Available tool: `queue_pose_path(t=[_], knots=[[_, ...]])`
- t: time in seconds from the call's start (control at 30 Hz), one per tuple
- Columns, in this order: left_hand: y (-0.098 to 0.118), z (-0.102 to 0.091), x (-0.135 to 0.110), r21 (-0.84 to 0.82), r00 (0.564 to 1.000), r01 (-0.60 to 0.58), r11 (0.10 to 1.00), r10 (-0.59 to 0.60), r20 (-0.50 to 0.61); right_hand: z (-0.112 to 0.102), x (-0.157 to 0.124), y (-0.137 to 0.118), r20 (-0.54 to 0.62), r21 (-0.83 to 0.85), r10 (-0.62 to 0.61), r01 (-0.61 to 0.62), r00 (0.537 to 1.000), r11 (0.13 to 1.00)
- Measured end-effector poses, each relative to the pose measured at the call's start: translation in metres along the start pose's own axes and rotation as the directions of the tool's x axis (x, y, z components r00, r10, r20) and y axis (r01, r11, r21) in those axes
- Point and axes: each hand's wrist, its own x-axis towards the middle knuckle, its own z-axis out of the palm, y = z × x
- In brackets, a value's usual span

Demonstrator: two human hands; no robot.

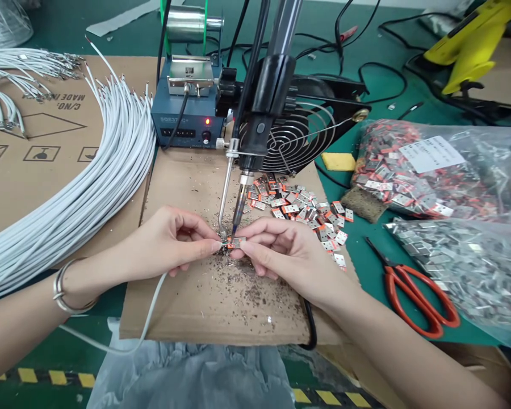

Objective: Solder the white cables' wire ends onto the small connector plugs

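Observation:
My left hand point(176, 238) pinches the end of a white cable point(152, 307), whose length loops down in front of the cardboard and off to the left. Between the fingertips of my right hand point(281, 244) is a small metal USB connector point(238, 242) with an orange part. Cable end and connector meet right under the tip of a mounted soldering iron point(239, 207). A thin metal solder feed tube point(225, 193) comes down beside the tip. Fingers partly hide the joint, so whether the tip touches it I cannot tell.
Loose USB connectors point(310, 210) lie behind my right hand. Left is a thick bundle of white cables point(123, 142). A blue solder feeder point(187, 122) and a fan point(298, 136) stand behind. Red-handled scissors point(421, 295) and bags of connectors point(430, 170) are at right.

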Motion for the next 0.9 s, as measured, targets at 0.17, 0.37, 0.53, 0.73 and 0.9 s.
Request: queue_pose_path(t=[0.17, 0.37, 0.53, 0.73, 0.9], knots=[[-0.0013, -0.0001, -0.0011, -0.013, 1.000, -0.011, 1.000, 0.011, 0.023, -0.0019, -0.0005, 0.0020, 0.017, 0.031, 0.001, -0.001, 1.000, 1.000], [-0.0010, -0.0007, -0.0019, -0.006, 1.000, -0.005, 1.000, 0.005, 0.020, -0.0038, 0.0005, 0.0036, 0.031, 0.050, 0.005, -0.006, 1.000, 0.999], [-0.0002, 0.0002, -0.0019, -0.018, 1.000, 0.015, 1.000, -0.014, 0.022, -0.0029, -0.0003, 0.0030, 0.041, 0.058, -0.008, 0.006, 0.999, 0.998], [-0.0019, 0.0020, -0.0006, -0.036, 1.000, 0.003, 0.999, -0.003, 0.019, -0.0037, -0.0006, 0.0028, 0.031, 0.053, -0.011, 0.009, 0.999, 0.999], [0.0000, 0.0012, -0.0018, -0.039, 1.000, 0.008, 0.999, -0.007, 0.018, -0.0038, -0.0009, 0.0022, 0.028, 0.031, -0.008, 0.007, 1.000, 0.999]])
